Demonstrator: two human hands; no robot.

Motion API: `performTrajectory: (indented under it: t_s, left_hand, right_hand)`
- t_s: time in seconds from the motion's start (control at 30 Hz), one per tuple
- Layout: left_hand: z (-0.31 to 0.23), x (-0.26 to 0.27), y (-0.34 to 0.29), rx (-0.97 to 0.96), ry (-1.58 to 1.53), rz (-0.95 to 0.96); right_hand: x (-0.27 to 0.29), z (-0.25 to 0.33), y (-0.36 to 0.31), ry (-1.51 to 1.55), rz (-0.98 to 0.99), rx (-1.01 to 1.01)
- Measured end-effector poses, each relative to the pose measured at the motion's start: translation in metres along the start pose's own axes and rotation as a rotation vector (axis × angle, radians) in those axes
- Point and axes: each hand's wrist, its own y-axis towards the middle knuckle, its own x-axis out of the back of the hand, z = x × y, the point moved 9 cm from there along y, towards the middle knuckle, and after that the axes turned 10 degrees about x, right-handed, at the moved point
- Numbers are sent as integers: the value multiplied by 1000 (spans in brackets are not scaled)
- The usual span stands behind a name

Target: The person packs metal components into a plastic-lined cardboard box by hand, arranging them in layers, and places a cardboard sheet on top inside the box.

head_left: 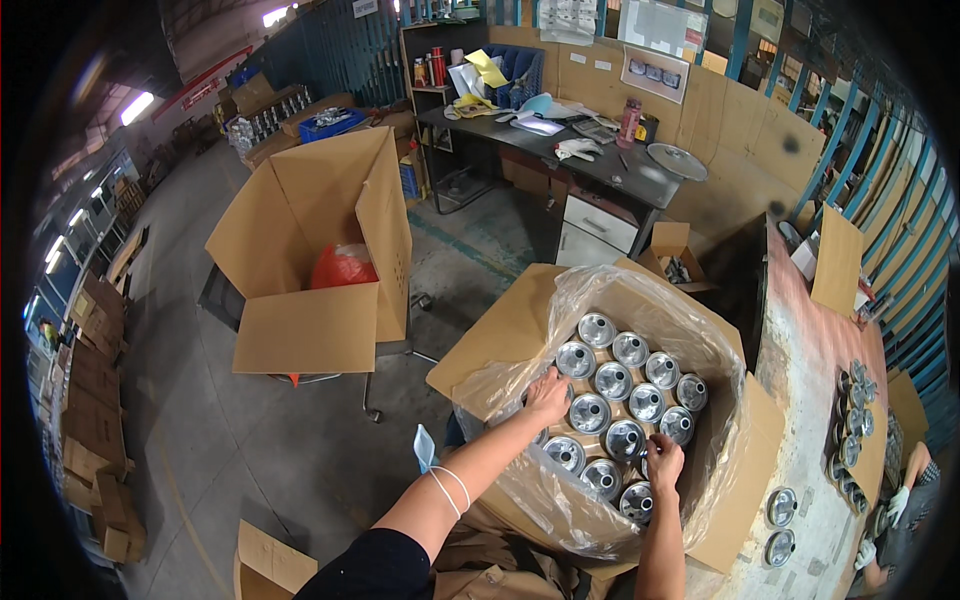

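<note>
While we lean over the box, both our hands are down inside it. It is a brown cardboard box with its flaps folded out, so the top stays open and we can reach in. A clear plastic bag lines the box. Its edge is pulled out over the sides, maybe to keep dust off the shiny things inside.

Those things are round metal cans. They stand upright in tight rows, touching each other, so they cannot tip or roll. We see only their silver tops.

Our left hand rests at the left edge of the rows. Its fingers point down between the cans and the bag. We cannot tell if it holds a can or just pushes the plastic back. Our right hand is at the near right part of the rows. Its fingers curl over the top of one can, but we cannot tell if they grip it tight.

To the left, another box sits open with a red bag in it. Far back, a dark desk is full of papers and small stuff. To the right, a long bench holds more cans, lying near its edge. At the far right, someone's gloved hand is at work by that bench. That hand is not ours.
</note>
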Motion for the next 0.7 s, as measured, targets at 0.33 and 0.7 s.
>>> performTrajectory:
  t_s: [0.33, 0.7]
  left_hand:
    - [-3, 1, -1, -48, -15, -28]
    - [-3, 2, -3, -49, -12, -29]
  right_hand:
    - [1, 0, 0, -14, -17, 23]
    - [0, -2, 0, -3, -3, -2]
